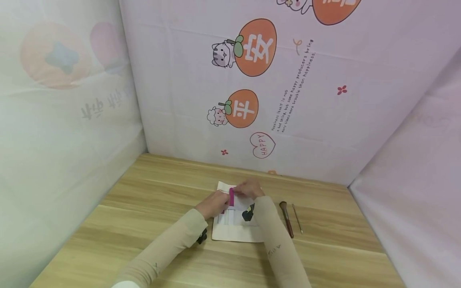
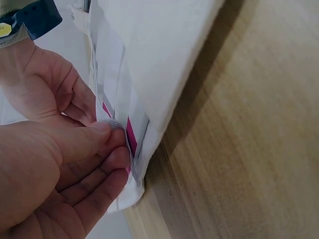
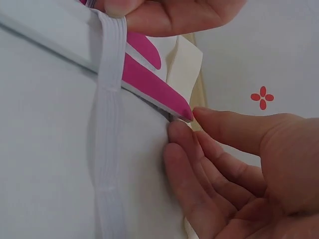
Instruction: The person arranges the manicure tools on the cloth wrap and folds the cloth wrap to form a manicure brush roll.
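A white fabric pouch [image 1: 234, 233] lies unfolded on the table, with a pale ribbed elastic band [image 3: 108, 134] across it. A flat magenta strip [image 3: 149, 87] with a white edge and tapered tip runs under the band. My left hand [image 1: 215, 204] pinches the elastic between thumb and fingers, lifting it at the strip in the left wrist view. At the strip's tip, my right hand [image 3: 224, 164] pinches with thumb and index finger; its other fingers lie loosely bent below. A second magenta piece [image 3: 144, 49] shows beside the first, partly hidden by the left hand.
To the right of the pouch lie a brush [image 1: 286, 219] with a dark reddish handle and a thin metal rod [image 1: 297, 218]. Printed cloth walls [image 1: 180, 100] enclose the wooden table [image 1: 144, 224] at the back and both sides.
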Demonstrator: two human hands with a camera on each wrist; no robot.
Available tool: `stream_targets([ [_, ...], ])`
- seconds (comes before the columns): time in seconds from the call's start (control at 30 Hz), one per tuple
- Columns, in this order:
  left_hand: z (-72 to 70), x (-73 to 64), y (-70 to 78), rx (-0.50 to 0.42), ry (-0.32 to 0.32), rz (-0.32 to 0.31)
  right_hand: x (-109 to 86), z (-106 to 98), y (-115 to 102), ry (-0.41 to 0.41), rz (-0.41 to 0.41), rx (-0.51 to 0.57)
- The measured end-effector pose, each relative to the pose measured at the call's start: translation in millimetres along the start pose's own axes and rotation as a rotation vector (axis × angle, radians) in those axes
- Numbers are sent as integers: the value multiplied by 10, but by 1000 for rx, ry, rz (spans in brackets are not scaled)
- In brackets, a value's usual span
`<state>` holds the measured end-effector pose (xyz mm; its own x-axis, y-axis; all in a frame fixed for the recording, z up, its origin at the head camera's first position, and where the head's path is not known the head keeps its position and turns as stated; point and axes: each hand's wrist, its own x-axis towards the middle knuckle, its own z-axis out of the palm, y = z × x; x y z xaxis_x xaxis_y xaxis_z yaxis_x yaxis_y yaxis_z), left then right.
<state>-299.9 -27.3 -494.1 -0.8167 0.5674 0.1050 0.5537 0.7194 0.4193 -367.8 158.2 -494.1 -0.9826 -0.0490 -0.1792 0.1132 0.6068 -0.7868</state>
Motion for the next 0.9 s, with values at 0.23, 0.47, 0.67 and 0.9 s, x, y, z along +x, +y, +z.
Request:
stream_targets([
  [0.23,1,-2,7,6,7,7,10,30,17,19,-24,-42],
  [0.47,-11,-21,27,-16,7,3,-29,22,65,-28,-28,-16],
  [0.67,-19,-21,32,-17,4,-3,-134,-12,70,-89,-25,34],
  [0.9,21,4,1,-23,-10,-8,-213,-43,70,-122,-52,35],
])
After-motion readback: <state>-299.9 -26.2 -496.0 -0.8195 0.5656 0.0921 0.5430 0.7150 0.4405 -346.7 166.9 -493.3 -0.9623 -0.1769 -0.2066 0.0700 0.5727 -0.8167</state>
